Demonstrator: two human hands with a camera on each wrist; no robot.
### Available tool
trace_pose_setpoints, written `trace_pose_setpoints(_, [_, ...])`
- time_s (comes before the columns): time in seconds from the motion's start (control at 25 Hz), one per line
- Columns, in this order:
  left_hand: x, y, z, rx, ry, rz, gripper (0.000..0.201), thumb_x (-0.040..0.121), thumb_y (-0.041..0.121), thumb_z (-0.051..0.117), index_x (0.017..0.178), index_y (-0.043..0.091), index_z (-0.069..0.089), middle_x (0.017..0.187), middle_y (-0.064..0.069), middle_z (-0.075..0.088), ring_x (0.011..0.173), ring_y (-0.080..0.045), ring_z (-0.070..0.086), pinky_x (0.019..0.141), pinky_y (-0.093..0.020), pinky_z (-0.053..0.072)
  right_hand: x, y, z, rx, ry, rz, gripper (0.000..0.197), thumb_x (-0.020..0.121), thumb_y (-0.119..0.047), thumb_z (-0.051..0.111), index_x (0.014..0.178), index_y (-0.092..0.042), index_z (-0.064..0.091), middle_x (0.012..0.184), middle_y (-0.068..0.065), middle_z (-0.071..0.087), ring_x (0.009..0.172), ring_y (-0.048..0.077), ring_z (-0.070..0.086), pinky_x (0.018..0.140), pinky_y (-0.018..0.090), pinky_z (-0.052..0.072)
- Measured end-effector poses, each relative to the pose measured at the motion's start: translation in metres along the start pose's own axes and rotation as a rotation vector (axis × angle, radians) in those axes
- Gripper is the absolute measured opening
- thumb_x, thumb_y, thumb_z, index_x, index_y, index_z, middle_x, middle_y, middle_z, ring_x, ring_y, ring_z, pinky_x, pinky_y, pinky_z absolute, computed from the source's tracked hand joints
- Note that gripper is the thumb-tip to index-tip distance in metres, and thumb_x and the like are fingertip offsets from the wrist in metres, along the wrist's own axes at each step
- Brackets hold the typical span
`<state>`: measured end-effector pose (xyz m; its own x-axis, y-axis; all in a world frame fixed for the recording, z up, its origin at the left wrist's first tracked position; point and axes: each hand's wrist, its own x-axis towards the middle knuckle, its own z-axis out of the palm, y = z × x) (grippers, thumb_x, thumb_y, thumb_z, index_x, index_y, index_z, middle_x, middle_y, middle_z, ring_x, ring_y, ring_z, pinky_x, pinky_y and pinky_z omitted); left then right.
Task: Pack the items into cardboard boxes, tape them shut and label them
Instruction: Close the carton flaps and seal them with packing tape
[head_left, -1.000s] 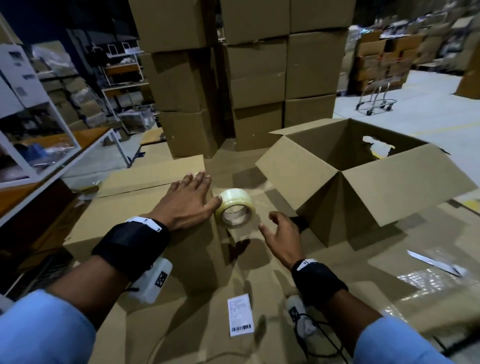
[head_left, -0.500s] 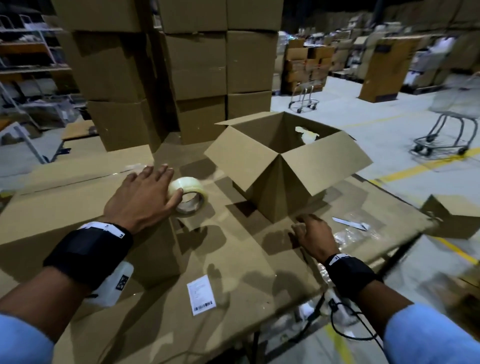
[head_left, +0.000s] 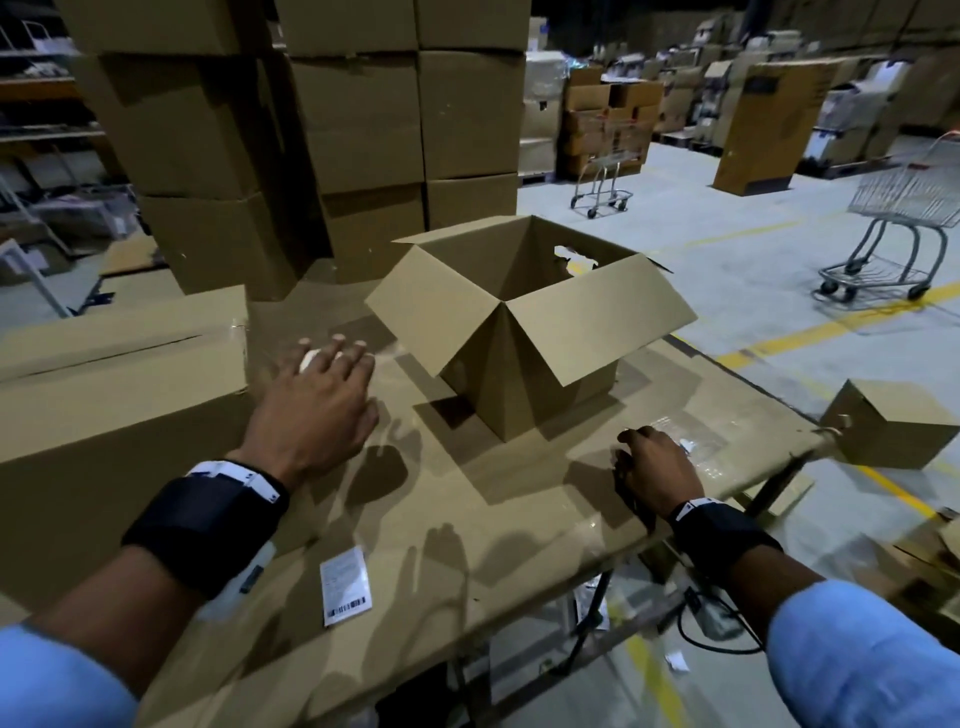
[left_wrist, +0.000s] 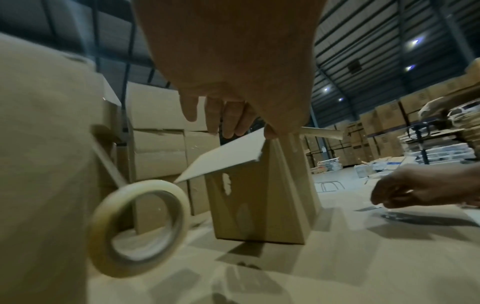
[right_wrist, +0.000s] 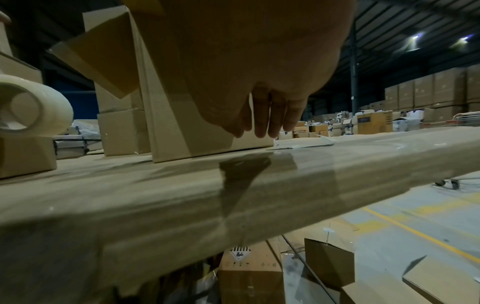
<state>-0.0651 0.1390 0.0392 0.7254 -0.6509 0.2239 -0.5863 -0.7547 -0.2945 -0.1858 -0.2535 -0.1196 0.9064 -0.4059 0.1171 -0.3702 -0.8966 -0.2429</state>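
An open cardboard box (head_left: 524, 332) stands on the cardboard-covered table (head_left: 467, 519), flaps spread. A roll of clear tape (left_wrist: 140, 224) hangs on a strip from the closed box (head_left: 119, 374) at the left. My left hand (head_left: 322, 400) hovers over the roll (head_left: 310, 358) with fingers (left_wrist: 215, 117) spread straight, not gripping it. My right hand (head_left: 657, 467) is near the table's right edge, fingers (right_wrist: 267, 121) pointing down at some clear film (head_left: 701, 452), holding nothing I can see. A white barcode label (head_left: 345, 587) lies near the front edge.
Stacked cartons (head_left: 353, 130) rise behind the table. A small box (head_left: 893, 431) sits off the table's right corner. Shopping carts (head_left: 904, 223) stand on the floor to the right. More boxes (right_wrist: 249, 273) lie under the table.
My right hand moved right, from beside the tape roll to the film by the table's right edge. My left hand slid off the closed box top and now covers the roll.
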Motion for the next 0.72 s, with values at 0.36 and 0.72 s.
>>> trace_pose_setpoints(0.36, [0.031, 0.156, 0.026, -0.173, -0.135, 0.15, 0.058, 0.105, 0.042, 0.029, 0.155, 0.012, 0.031, 0.162, -0.01, 0.031, 0.15, -0.025, 0.026, 0.124, -0.043, 0.013, 0.01, 0.04, -0.002, -0.063, -0.012, -0.026, 0.021, 0.092, -0.02, 0.056, 0.104, -0.008, 0.068, 0.105, 0.015, 0.064, 0.099, 0.037, 0.057, 0.075, 0.041, 0.051])
trace_pose_setpoints(0.72, [0.058, 0.231, 0.045, -0.255, -0.171, 0.224, 0.055, 0.104, 0.035, 0.035, 0.153, 0.011, 0.032, 0.162, -0.011, 0.029, 0.153, -0.026, 0.017, 0.125, -0.044, 0.011, 0.026, 0.067, -0.005, -0.198, -0.125, -0.062, 0.016, 0.091, -0.009, 0.052, 0.097, -0.006, 0.066, 0.099, 0.016, 0.061, 0.094, 0.037, 0.054, 0.073, 0.043, 0.049])
